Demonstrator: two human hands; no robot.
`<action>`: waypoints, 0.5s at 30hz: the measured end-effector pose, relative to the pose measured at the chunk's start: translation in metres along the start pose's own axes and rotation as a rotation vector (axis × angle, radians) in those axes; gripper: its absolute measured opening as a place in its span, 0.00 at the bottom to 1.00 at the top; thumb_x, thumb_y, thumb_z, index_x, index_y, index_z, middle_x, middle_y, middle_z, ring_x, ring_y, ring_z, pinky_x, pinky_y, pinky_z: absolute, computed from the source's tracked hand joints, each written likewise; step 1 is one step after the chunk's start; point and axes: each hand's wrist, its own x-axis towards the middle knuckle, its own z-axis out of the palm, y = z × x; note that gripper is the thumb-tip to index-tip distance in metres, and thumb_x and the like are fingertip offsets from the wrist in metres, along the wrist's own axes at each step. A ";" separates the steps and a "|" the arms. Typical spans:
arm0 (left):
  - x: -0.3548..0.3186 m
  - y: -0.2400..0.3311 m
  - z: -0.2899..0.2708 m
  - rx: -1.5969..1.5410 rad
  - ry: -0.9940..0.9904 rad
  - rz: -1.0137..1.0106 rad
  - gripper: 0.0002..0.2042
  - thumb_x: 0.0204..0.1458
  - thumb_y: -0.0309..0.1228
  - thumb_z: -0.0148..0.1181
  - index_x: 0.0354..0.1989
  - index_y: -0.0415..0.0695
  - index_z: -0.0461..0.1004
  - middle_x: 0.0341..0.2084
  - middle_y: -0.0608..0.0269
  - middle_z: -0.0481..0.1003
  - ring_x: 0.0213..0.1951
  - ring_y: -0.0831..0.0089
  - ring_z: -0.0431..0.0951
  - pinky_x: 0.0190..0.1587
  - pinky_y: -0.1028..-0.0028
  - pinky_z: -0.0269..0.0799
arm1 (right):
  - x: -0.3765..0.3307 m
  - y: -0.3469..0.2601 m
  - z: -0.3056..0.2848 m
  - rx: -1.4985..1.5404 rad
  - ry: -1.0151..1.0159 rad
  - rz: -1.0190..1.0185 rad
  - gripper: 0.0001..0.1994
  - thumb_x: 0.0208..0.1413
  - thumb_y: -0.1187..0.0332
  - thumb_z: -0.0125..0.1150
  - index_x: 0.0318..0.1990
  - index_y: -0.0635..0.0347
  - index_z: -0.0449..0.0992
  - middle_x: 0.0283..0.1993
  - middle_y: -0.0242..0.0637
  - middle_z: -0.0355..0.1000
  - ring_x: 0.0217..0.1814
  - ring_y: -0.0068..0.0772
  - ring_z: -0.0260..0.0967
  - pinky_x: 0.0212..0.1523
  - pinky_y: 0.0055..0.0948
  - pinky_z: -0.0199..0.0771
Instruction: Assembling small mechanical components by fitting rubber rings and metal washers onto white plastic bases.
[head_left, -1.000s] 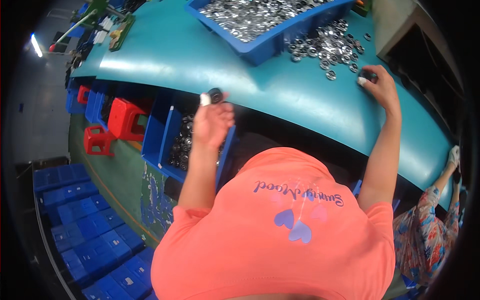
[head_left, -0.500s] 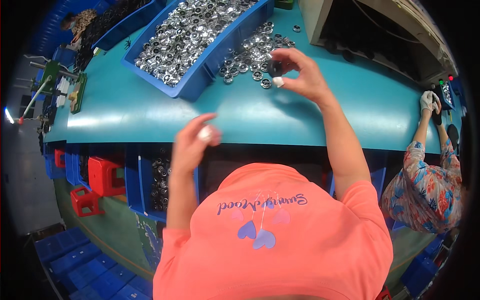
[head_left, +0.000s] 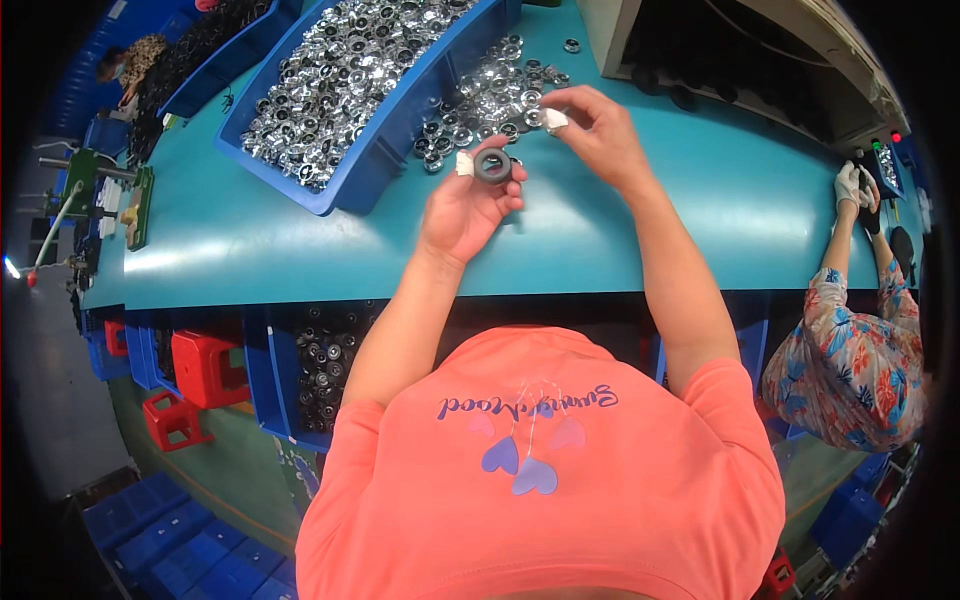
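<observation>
Now that my left hand (head_left: pixel 468 205) has come up over the worktop (head_left: pixel 700 210), its fingers pinch a dark ring (head_left: pixel 492 166) beside the loose silver parts (head_left: pixel 490 95), while my right hand (head_left: pixel 590 135) has drawn in, fingers pinching something too small to tell

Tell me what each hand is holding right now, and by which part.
Left hand pinches a dark ring by its outer rim. Right hand hovers over the loose silver parts; whether its fingers hold one cannot be told.
</observation>
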 end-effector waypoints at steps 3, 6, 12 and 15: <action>0.000 0.000 -0.001 -0.033 -0.030 -0.016 0.26 0.70 0.48 0.42 0.68 0.42 0.60 0.44 0.48 0.75 0.40 0.66 0.77 0.46 0.65 0.75 | -0.005 0.001 -0.008 -0.431 -0.083 0.064 0.16 0.49 0.65 0.72 0.46 0.58 0.82 0.41 0.37 0.76 0.38 0.33 0.75 0.42 0.32 0.77; 0.000 0.000 0.001 -0.031 -0.050 -0.026 0.26 0.70 0.49 0.41 0.68 0.43 0.60 0.44 0.49 0.75 0.40 0.66 0.77 0.46 0.65 0.75 | -0.011 0.001 0.002 -0.528 -0.095 -0.025 0.16 0.48 0.64 0.73 0.45 0.56 0.81 0.44 0.39 0.74 0.45 0.39 0.74 0.48 0.38 0.76; -0.003 -0.001 0.002 -0.046 -0.039 -0.042 0.25 0.71 0.46 0.39 0.70 0.44 0.59 0.44 0.49 0.75 0.40 0.66 0.75 0.45 0.65 0.75 | -0.013 0.006 0.009 -0.551 -0.098 -0.059 0.15 0.49 0.70 0.71 0.46 0.54 0.80 0.41 0.37 0.73 0.42 0.38 0.75 0.44 0.35 0.76; -0.004 -0.001 0.003 -0.037 -0.029 -0.043 0.26 0.70 0.46 0.39 0.70 0.45 0.59 0.45 0.49 0.75 0.39 0.65 0.75 0.45 0.65 0.74 | -0.013 0.008 0.008 -0.524 -0.084 -0.026 0.14 0.48 0.70 0.71 0.45 0.56 0.80 0.39 0.37 0.72 0.41 0.37 0.75 0.43 0.35 0.77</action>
